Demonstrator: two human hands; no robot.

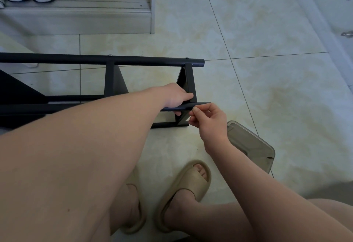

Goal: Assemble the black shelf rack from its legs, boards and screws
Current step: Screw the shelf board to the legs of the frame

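**A:** Where was the black shelf rack (112, 81) at that point?

**B:** It lay on its side on the tiled floor (248, 31), just ahead of the person's knees. The far leg (133, 59) already showed two screw heads (187, 57) along its top. The end board (188, 81) ran from it down to the near leg (198, 104).

**A:** And the hands?

**B:** The left hand (175, 96) had its fingers curled round the near leg, with the thumb against the end board. The right hand (210, 121) had thumb and forefinger closed together just at that leg's end. They pinched a tiny pale thing that I took for a screw (193, 108), though it was too small to be sure.

**A:** What could have gone wrong?

**B:** Mostly the screw, I thought. A fingertip pinch is weak, so the screw could have slipped and rolled off across the smooth tile. The hole itself was hidden from view. If the board and leg sat out of line, the thread might have gone in crooked and jammed.

**A:** Anything else?

**B:** The near leg seemed to hang on one hand's grip. Had that grip eased, the leg could have twisted and dragged the board off its mark. A clear plastic box (250, 146) stood on the floor near the right forearm, close enough for an elbow to knock it.
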